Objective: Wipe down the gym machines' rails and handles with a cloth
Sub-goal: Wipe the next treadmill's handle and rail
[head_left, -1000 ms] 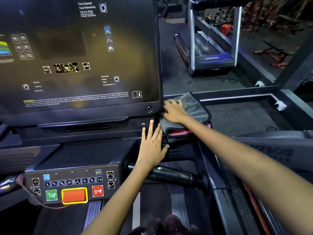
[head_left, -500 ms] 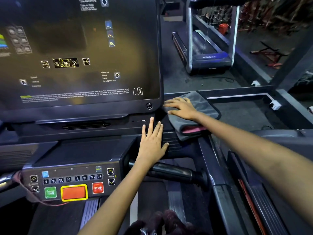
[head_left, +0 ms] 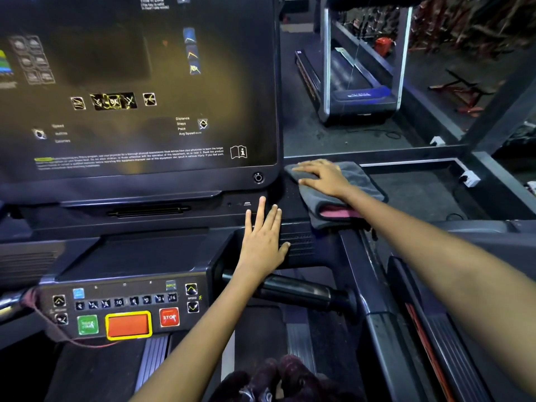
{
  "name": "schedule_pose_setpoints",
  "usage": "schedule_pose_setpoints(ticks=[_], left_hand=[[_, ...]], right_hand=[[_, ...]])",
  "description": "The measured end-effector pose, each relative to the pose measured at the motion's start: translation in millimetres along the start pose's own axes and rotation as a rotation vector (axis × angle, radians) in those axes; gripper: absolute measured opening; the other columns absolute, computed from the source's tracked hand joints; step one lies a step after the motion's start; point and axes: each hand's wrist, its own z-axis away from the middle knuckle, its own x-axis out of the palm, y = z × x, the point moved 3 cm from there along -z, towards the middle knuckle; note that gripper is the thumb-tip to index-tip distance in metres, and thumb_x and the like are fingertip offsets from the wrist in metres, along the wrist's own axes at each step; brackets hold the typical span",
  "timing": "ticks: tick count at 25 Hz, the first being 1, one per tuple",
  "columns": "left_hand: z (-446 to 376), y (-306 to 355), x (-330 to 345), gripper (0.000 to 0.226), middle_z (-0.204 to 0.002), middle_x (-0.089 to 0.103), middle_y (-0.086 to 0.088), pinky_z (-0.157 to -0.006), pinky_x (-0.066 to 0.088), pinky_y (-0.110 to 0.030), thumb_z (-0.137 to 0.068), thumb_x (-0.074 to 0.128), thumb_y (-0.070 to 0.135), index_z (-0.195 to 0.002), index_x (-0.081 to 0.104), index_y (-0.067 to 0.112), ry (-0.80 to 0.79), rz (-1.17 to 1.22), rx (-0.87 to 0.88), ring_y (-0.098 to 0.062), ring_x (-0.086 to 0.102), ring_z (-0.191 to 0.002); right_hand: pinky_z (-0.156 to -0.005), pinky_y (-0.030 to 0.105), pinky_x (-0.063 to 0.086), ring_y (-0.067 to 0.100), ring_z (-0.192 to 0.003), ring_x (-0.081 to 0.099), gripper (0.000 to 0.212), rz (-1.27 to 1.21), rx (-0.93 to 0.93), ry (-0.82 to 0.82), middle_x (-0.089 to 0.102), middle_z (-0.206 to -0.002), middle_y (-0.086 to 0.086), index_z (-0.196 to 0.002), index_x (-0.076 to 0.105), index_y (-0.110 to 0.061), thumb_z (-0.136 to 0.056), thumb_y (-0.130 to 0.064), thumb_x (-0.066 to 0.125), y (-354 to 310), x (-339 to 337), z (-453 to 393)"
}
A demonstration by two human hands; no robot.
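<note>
Since the earlier frames, right hand (head_left: 324,177) and cloth (head_left: 352,195) have shifted outward, away from the screen (head_left: 139,88) corner.

Right-hand fingers (head_left: 304,169) lie straight and slightly apart, pressing flat on the grey cloth, which rests on the console's right shoulder with a pink fold showing under the wrist. Left hand (head_left: 264,239) lies flat on the console housing (head_left: 298,242), fingers straight and close together, just left of the cloth. Below the left fingers sit the black handle (head_left: 301,291) and red stop button (head_left: 169,317).
</note>
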Motion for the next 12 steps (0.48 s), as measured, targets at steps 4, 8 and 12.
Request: schedule_pose_setpoints(ticks=[4, 8, 12], left_hand=[[0.4, 0.6, -0.1, 0.074, -0.159, -0.003, -0.002, -0.114, -0.012, -0.046, -0.096, 0.033, 0.049, -0.149, 0.000, 0.011, 0.018, 0.011, -0.006, -0.022, -0.037, -0.129], [0.7, 0.2, 1.0, 0.072, -0.159, -0.001, -0.001, -0.114, -0.013, -0.046, -0.096, 0.029, 0.050, -0.150, 0.002, 0.011, 0.031, 0.034, -0.005, -0.021, -0.036, -0.131], [0.9, -0.4, 2.0, 0.071, -0.159, -0.001, -0.001, -0.115, -0.011, -0.047, -0.096, 0.028, 0.051, -0.150, 0.003, 0.012, 0.034, 0.020, -0.008, -0.024, -0.030, -0.138]], right_hand=[[-0.107, 0.057, 0.022, 0.026, -0.134, 0.029, 0.048, 0.128, 0.202, 0.023, 0.037, -0.147, -0.011, -0.138, 0.041, -0.036, -0.093, -0.049, 0.044, -21.6, 3.5, -14.6], [-0.110, 0.052, 0.021, 0.023, -0.137, 0.027, 0.052, 0.157, 0.026, -0.052, 0.034, -0.149, -0.013, -0.139, 0.040, -0.039, -0.090, -0.055, 0.046, -7.3, 4.1, 0.2], [-0.109, 0.047, 0.029, 0.026, -0.134, 0.034, 0.053, -0.123, 0.260, 0.069, 0.038, -0.147, -0.009, -0.138, 0.043, -0.036, -0.088, -0.051, 0.052, 19.7, -5.7, 11.3]])
